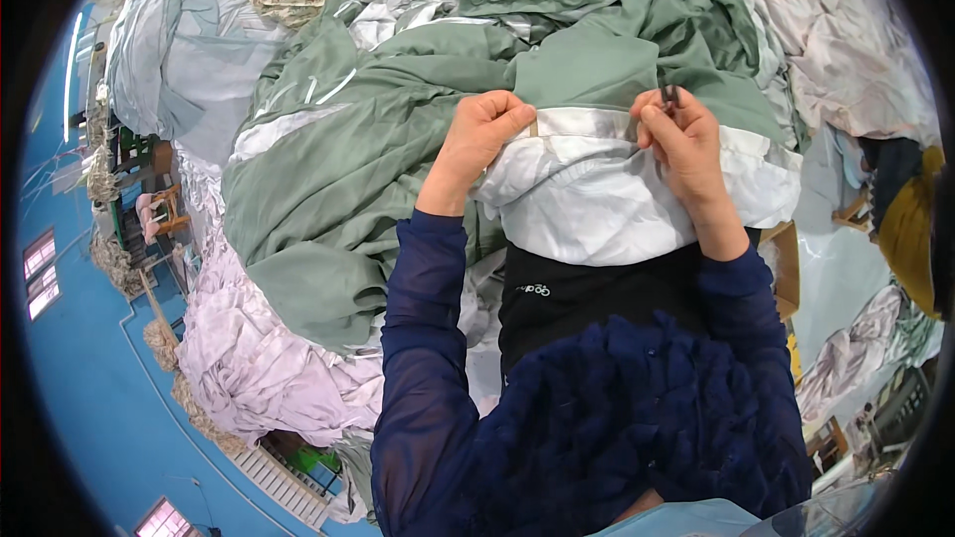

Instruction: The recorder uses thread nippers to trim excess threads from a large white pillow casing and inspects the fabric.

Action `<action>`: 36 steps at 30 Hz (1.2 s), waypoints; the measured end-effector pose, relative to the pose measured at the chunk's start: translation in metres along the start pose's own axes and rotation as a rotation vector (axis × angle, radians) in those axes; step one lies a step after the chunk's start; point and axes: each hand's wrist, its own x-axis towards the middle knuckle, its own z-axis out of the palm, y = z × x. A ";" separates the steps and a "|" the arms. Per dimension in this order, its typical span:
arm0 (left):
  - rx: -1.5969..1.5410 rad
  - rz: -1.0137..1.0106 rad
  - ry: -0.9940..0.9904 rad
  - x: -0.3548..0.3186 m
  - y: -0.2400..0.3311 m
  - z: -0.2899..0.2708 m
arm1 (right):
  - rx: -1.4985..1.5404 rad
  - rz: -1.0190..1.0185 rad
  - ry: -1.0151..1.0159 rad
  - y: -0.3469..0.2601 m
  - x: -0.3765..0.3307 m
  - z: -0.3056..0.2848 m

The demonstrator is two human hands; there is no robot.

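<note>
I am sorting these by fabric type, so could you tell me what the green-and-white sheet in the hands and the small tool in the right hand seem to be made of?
The green-and-white sheet looks like thin, smooth woven cloth, matte, falling in soft creases. The small tool in the right hand appears dark and metallic, though too small to be sure.

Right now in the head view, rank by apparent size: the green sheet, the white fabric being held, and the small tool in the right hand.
1. green sheet
2. white fabric
3. small tool, tiny, pinched in the right hand
</note>
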 end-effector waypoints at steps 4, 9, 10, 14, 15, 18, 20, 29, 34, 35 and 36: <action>0.000 0.007 -0.039 0.002 0.001 0.005 | 0.045 0.063 -0.044 0.002 0.004 -0.007; -0.011 0.010 -0.043 0.004 0.004 0.008 | -0.960 -0.367 0.007 0.011 0.007 0.018; -0.011 0.009 -0.044 0.004 0.006 0.010 | -0.969 -0.356 0.002 0.010 0.007 0.020; -0.013 0.007 -0.027 0.007 0.005 0.010 | -0.995 -0.480 -0.063 0.006 0.009 0.011; -0.010 0.008 -0.030 0.007 0.003 0.008 | -0.857 -0.380 -0.061 0.006 0.008 0.008; 0.000 -0.012 -0.026 0.007 0.009 0.011 | -0.690 -0.215 -0.031 0.008 0.006 -0.004; 0.001 -0.012 -0.033 0.009 0.006 0.009 | -0.657 -0.158 -0.005 0.008 0.006 -0.003; -0.020 -0.003 -0.052 0.012 0.009 0.013 | -0.993 -0.422 -0.048 0.007 0.014 0.010; -0.001 0.025 -0.042 0.013 0.006 0.012 | -0.637 -0.193 -0.075 -0.001 0.008 -0.006; -0.001 -0.013 -0.038 0.013 0.007 0.011 | -0.486 -0.095 -0.048 -0.003 0.006 -0.010; -0.001 -0.052 -0.034 0.013 0.006 0.011 | -0.397 -0.051 -0.030 -0.002 0.004 -0.013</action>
